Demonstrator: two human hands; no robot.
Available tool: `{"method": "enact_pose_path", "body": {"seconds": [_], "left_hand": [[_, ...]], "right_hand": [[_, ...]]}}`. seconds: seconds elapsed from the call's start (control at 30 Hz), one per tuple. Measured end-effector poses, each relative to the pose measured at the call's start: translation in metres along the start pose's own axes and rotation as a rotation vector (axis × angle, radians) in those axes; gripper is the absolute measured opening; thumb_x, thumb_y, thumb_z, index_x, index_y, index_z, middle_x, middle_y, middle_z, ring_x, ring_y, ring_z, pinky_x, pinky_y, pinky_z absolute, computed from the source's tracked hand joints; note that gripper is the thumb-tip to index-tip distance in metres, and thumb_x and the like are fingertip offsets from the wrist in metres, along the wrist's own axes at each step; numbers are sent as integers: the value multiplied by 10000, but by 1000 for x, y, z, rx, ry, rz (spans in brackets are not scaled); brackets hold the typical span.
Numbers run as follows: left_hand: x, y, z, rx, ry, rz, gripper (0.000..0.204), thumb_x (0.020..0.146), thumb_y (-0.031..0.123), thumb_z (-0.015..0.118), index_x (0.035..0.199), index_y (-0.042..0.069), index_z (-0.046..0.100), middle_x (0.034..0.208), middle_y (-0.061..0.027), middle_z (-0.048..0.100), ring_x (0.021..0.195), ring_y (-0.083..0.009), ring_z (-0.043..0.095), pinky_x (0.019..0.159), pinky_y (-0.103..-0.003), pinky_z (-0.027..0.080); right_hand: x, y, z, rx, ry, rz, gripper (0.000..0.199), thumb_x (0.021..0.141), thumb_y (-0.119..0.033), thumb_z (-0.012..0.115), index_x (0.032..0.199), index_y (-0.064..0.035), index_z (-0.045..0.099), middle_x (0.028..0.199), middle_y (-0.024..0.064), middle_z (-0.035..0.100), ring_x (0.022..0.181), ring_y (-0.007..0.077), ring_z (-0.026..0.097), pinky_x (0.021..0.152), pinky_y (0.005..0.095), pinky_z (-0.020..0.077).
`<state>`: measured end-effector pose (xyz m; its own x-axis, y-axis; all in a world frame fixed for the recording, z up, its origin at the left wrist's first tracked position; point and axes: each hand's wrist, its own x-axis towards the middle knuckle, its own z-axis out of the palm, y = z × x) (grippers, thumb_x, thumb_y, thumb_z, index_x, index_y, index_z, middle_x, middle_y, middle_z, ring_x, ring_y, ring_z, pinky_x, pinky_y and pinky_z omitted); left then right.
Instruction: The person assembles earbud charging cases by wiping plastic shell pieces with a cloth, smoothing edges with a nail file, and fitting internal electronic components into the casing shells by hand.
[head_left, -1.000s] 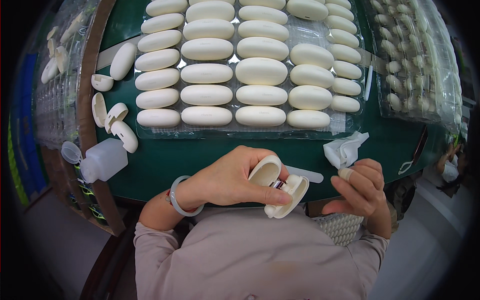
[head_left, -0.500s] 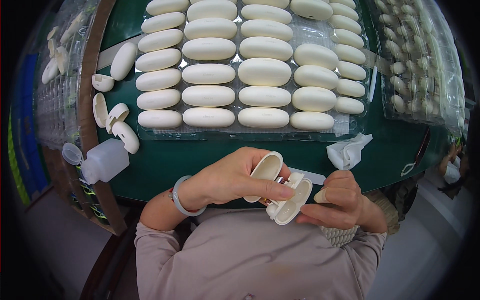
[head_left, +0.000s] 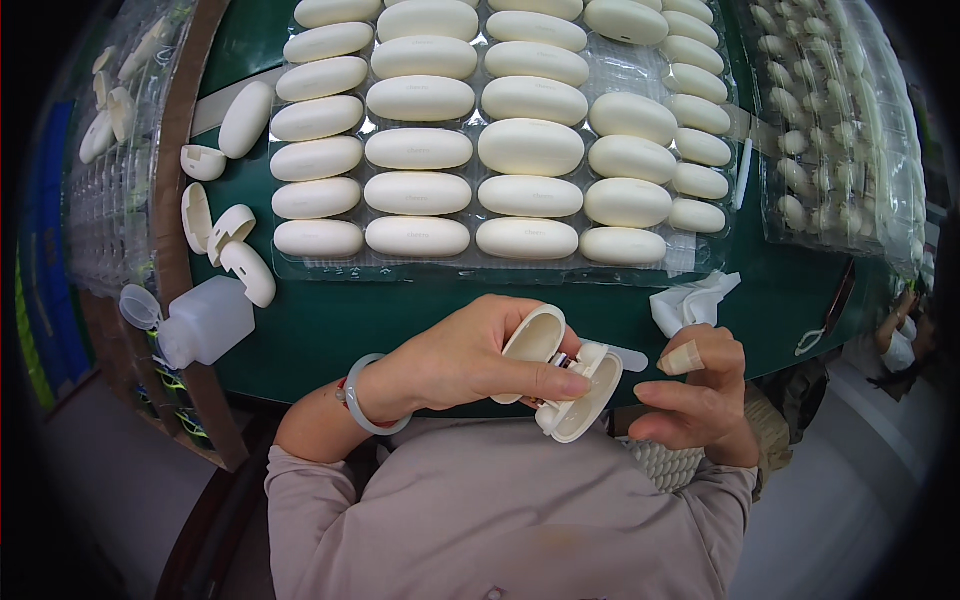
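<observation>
My left hand (head_left: 495, 365) grips an opened cream earbud charging case (head_left: 590, 400), its thumb pressed over the case body near the hinge. The rounded lid (head_left: 535, 335) stands folded back, with small metallic parts showing between the halves. Past the case pokes a pale, round-ended flat strip (head_left: 630, 358); whether it lies on the table or is held, I cannot tell. Just right of the case, my right hand (head_left: 695, 395) is empty, thumb and fingers apart, with a beige wrap around one finger.
Rows of closed cream cases (head_left: 420, 150) fill a clear plastic tray (head_left: 430, 270) on the green table. Loose case parts (head_left: 235, 235) and a flip-top bottle (head_left: 208, 322) are at left. At right are crumpled tissue (head_left: 695, 303), a white stick (head_left: 742, 172) and stacked trays (head_left: 845, 130).
My right hand has drawn back to the right from the case, and its fingers have spread. The strip's rounded end now shows apart from it. My left hand keeps its grip.
</observation>
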<state>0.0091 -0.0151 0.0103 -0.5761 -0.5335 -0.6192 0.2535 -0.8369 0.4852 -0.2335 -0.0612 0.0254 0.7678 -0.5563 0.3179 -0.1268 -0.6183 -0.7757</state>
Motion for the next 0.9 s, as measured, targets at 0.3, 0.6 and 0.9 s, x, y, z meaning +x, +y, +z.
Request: {"method": "enact_pose_path", "body": {"seconds": [0.3, 0.6, 0.9], "left_hand": [[0, -9, 11, 106, 227, 501, 323, 743, 172, 734, 986, 25, 581, 857, -9, 596, 781, -61, 543, 694, -205, 452], [2, -15, 11, 397, 527, 732, 384, 678, 153, 778, 982, 27, 581, 873, -30, 613, 784, -75, 561, 701, -218, 469], [-9, -9, -6, 114, 347, 525, 289, 874, 265, 559, 1059, 49, 503, 764, -4, 533, 654, -68, 521, 573, -206, 452]], "right_hand": [[5, -4, 36, 918, 6, 673, 524, 966, -295, 308, 1364, 34, 218, 1319, 136, 348, 1148, 199, 434, 952, 301, 368], [26, -6, 35, 618, -44, 562, 431, 940, -128, 414, 1334, 10, 308, 1224, 140, 470, 1087, 184, 474, 934, 280, 366], [35, 18, 17, 1166, -40, 751, 356, 908, -111, 485, 1234, 20, 426, 1133, 89, 532, 1017, 159, 528, 876, 303, 440]]}}
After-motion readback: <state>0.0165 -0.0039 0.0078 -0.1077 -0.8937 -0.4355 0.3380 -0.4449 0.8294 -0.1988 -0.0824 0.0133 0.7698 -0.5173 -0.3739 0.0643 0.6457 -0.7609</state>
